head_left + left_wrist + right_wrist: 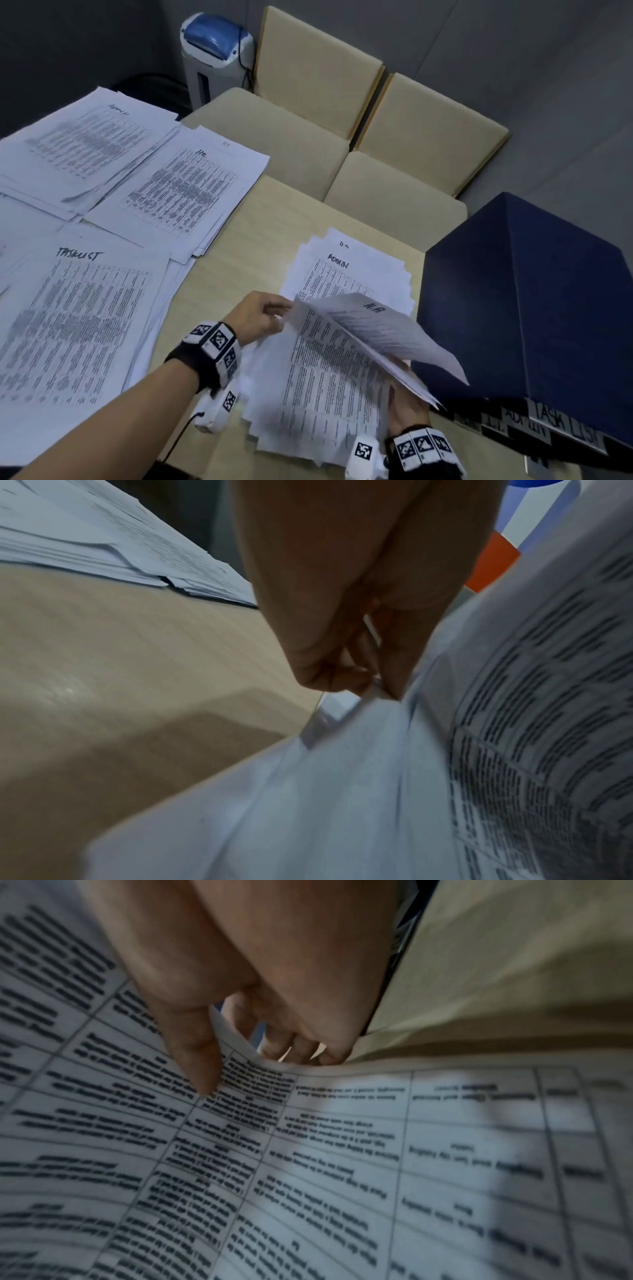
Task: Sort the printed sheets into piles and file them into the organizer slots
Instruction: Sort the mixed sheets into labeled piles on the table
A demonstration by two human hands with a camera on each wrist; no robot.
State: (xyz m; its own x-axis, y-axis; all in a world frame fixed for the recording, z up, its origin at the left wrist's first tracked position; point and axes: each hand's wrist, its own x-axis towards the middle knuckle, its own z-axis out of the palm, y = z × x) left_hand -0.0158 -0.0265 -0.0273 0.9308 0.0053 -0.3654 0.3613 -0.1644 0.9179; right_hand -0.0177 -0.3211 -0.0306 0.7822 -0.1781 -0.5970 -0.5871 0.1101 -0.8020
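A ragged stack of unsorted printed sheets [322, 383] lies on the table in front of me. My left hand [274, 313] pinches the upper left corner of a lifted sheet [359, 764]. My right hand [406, 401] holds the raised sheets marked "H.R" [387, 329] by their lower edge, thumb on the printed side [195, 1053] and fingers underneath. Under the raised sheets an "ADMIN" sheet [339, 274] tops the stack. The dark blue organizer [534, 308] stands at the right, with labelled slots [548, 428] facing me.
Sorted piles lie at the left: "TASKLIST" [75, 329], "HR" [185, 192] and an "ADMIN" pile [85, 140]. Beige chairs [342, 130] stand beyond the table edge, and a paper shredder [212, 58] sits on the floor at the back. Bare tabletop [239, 246] separates piles and stack.
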